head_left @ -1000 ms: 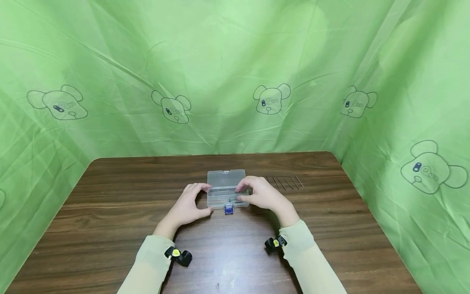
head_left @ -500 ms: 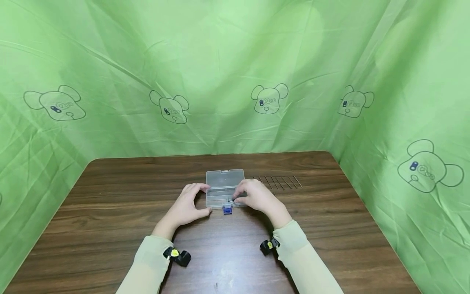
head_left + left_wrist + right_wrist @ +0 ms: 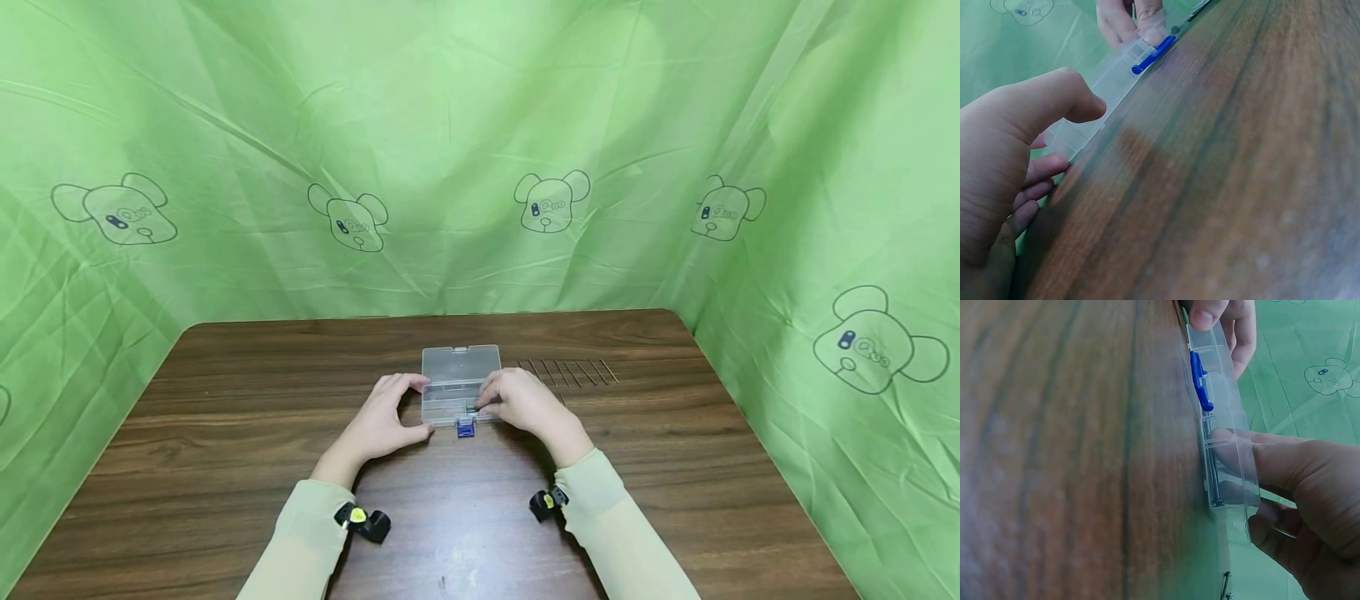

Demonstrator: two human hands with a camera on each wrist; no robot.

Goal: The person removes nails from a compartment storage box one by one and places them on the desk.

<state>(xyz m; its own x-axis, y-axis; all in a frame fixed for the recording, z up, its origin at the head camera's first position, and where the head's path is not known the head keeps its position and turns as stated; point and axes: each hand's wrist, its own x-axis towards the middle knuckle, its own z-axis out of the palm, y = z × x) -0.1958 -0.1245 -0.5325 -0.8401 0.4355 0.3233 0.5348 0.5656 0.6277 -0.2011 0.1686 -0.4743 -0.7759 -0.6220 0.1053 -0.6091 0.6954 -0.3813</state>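
Observation:
A clear plastic box (image 3: 446,411) with a blue latch (image 3: 466,428) lies on the table, its lid (image 3: 461,364) folded back away from me. My left hand (image 3: 381,421) grips the box's left end, thumb at the front corner and fingers towards the back. Inside the right part of the box, my right hand (image 3: 522,402) has thumb and forefinger drawn together at the thin metal nails. One long nail (image 3: 1214,472) shows through the front wall in the right wrist view, beside the thumb. The fingertips are partly hidden behind the plastic.
Several thin nails (image 3: 573,372) lie in a slanted row on the wooden table (image 3: 247,417), just right of the box. A green cloth (image 3: 450,125) hangs around the back and sides of the table.
My right hand has moved slightly left and deeper into the box, its thumb and fingertips closing together at the nails. The left hand stays on the box's left end.

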